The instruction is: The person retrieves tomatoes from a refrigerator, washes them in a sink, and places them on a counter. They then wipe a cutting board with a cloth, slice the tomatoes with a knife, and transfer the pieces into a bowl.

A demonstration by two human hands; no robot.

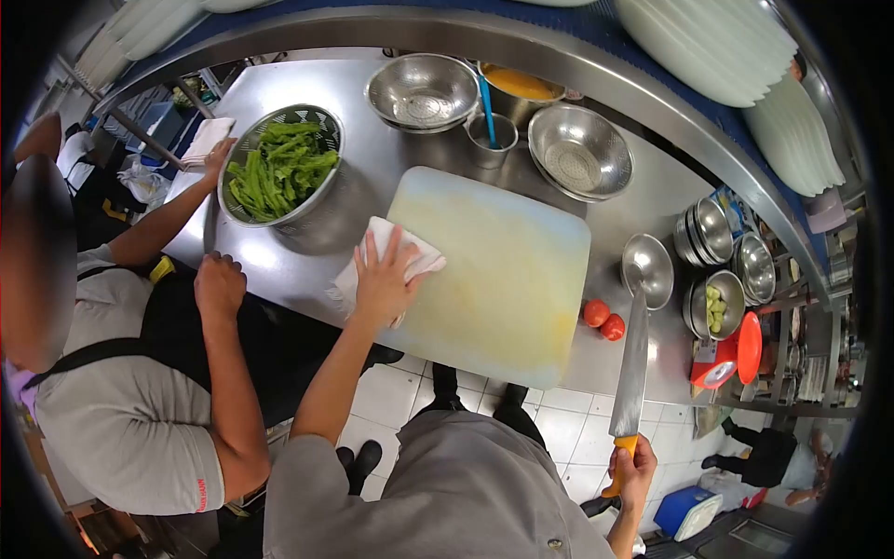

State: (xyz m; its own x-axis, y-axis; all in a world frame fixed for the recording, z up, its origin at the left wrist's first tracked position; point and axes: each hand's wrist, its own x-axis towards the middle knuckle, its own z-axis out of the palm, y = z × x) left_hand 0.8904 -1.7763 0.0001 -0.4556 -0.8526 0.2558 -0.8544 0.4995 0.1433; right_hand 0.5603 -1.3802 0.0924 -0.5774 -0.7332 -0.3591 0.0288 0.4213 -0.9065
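Note:
My left hand (384,284) lies with fingers spread on a white cloth (419,253). The cloth is pressed against the left edge of a pale, stained cutting board (494,279). In my right hand (635,470) is a large knife (630,373), gripped by its yellow handle, its blade pointing up and away from me. The blade tip reaches near a small metal bowl (647,270). Two red tomatoes (603,320) sit between the board and the knife.
A co-worker (140,373) stands at left beside a colander of green vegetables (284,168). Metal bowls (579,149) and a cup with a blue utensil (491,140) line the back. A red scale (726,359) and stacked bowls stand right, under a plate shelf (447,33).

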